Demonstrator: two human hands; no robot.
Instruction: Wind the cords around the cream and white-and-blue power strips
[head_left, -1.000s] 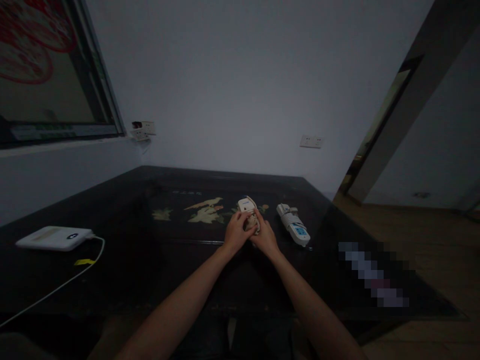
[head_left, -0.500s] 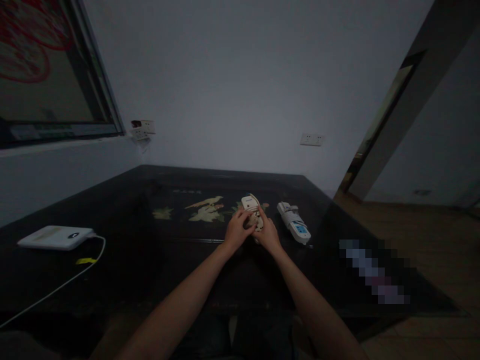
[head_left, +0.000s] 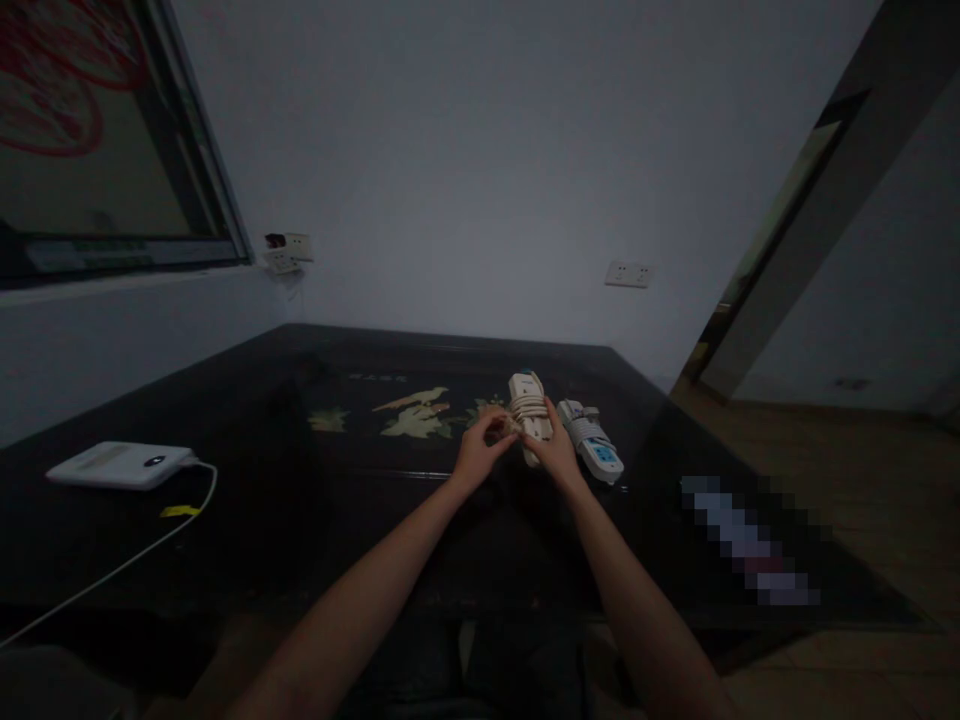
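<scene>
We hold the cream power strip (head_left: 525, 384) over the middle of the dark table (head_left: 360, 530), tilted, its far end leaning a little to the left. Its cord (head_left: 529, 407) is wound in several loops around the body. Our right hand (head_left: 559, 453) grasps the strip along its right side, the thumb across the near part and the fingers behind. Our left hand (head_left: 480, 448) is curled at the strip's left side, thumb and fingertips pinched together on a bunched part of the cord. We cannot tell whether the strip's underside touches the table.

Just to the right of our right hand, the white power strip (head_left: 602, 457) lies on the table, with its own cord wrapped round it and a blue panel at its near end. Beyond our left hand, a pale bird-and-flower design (head_left: 412, 415) shows in the tabletop. Well apart on the left lies a flat white device (head_left: 112, 465) with a dark oval on top; a thin white cable (head_left: 120, 568) runs from its right end toward us, with a yellow tag (head_left: 180, 511) beside it. On the right of the table, a long patch (head_left: 739, 535) is pixelated, so we cannot tell what it is. Wall sockets (head_left: 628, 274) sit beyond the table's far edge.
</scene>
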